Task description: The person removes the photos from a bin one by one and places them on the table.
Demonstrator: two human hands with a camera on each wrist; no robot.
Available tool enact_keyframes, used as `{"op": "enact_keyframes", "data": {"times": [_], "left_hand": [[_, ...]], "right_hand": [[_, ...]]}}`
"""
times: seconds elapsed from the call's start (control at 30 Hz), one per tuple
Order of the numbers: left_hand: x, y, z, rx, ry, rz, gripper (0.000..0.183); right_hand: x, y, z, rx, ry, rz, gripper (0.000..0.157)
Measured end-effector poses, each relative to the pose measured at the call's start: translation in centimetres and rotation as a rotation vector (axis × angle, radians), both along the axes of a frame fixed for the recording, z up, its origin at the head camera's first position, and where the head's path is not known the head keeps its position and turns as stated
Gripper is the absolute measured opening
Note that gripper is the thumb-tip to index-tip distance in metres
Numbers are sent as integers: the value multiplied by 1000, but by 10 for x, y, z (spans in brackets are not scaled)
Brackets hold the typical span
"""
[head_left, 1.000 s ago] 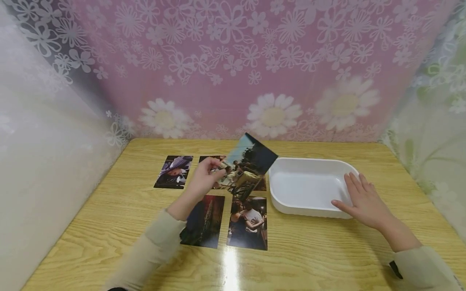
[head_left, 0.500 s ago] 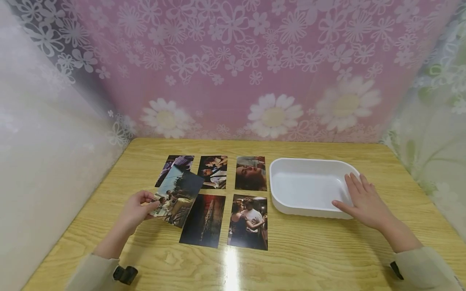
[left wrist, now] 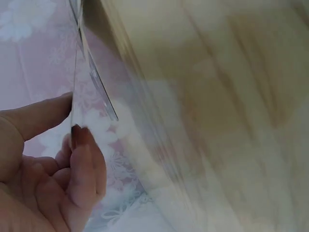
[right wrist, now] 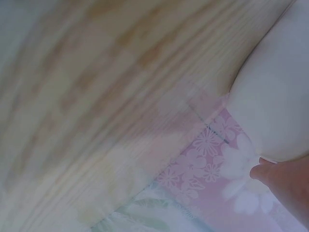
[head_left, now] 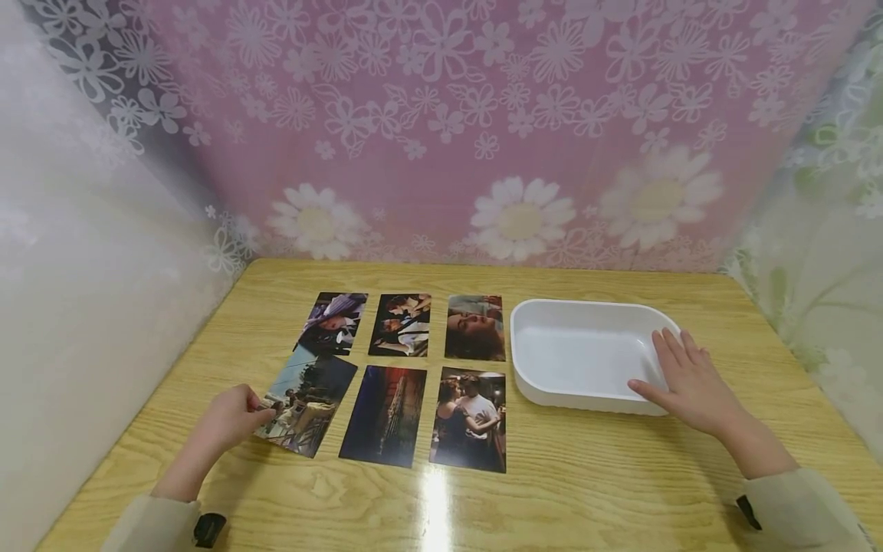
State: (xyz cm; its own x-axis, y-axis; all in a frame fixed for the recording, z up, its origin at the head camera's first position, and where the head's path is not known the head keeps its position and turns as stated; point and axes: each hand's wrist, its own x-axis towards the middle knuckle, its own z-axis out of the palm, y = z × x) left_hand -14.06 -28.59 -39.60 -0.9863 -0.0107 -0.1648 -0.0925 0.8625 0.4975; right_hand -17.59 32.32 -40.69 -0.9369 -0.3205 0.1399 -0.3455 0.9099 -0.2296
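Observation:
My left hand (head_left: 228, 418) pinches the left edge of a photo print (head_left: 306, 399) between thumb and fingers. This photo shows people outdoors under a blue sky. It slants over the table at the near left, its top overlapping the lower edge of the purple-hat photo (head_left: 334, 326). Seen nearly edge-on in the left wrist view, the photo is a thin line between thumb and fingers (left wrist: 84, 166). My right hand (head_left: 697, 387) rests with extended fingers on the right end of a white oblong tray (head_left: 552, 399). In the right wrist view only part of that hand (right wrist: 287, 188) shows against the tray.
Beside the held photo lie a dark red photo (head_left: 386, 414) and a dancing-couple photo (head_left: 469, 422). Behind them are a two-person photo (head_left: 403, 326) and a face photo (head_left: 476, 330). Floral cloth (head_left: 441, 153) hangs behind the wooden table (head_left: 586, 475).
My left hand has carried the photo left and down, from above the back photos to the near left beside the dark red photo. The right hand has stayed on the tray.

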Motion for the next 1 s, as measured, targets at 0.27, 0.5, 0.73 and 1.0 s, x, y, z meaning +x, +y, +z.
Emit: {"op": "enact_keyframes", "data": {"times": [0.27, 0.5, 0.73, 1.0], "left_hand": [[-1, -5, -8, -109, -67, -73, 46], [1, -7, -12, -126, -109, -111, 33], [0, -4, -13, -160, -114, -99, 42], [0, 3, -7, -198, -151, -83, 31]], "right_hand": [[0, 1, 0, 6, 3, -1, 87], [-1, 1, -1, 15, 19, 3, 86], [-4, 1, 0, 9, 4, 7, 83], [-3, 10, 2, -188, -67, 6, 63]]}}
